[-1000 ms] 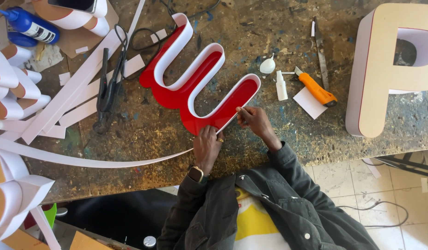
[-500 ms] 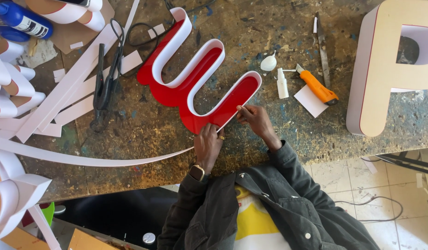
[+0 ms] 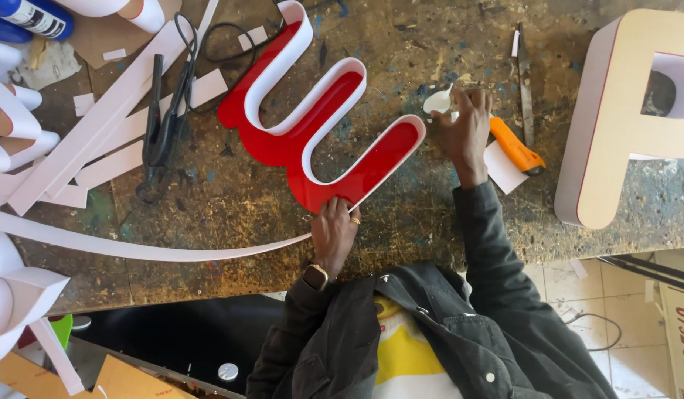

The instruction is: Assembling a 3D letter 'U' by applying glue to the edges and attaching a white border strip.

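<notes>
A red W-shaped sign letter (image 3: 283,140) with a white strip wall (image 3: 328,125) glued along its outline lies flat on the stained workbench (image 3: 401,214). My left hand (image 3: 334,230) pinches the white strip against the letter's lower tip; the strip's loose tail (image 3: 135,247) runs off to the left. My right hand (image 3: 466,129) is further up and to the right, fingers curled over a small white tube that is mostly hidden. A white cap-like piece (image 3: 438,100) lies next to my fingertips.
An orange utility knife (image 3: 515,146) lies on a white paper scrap just right of my right hand, with a thin metal blade (image 3: 524,81) above it. Black scissors (image 3: 164,122) and white offcuts lie at the left. A large cream letter (image 3: 637,111) stands at the right.
My right hand left the letter's lower tip and moved up and right to the small white tube. My left hand stayed at the tip. The view has shifted slightly.
</notes>
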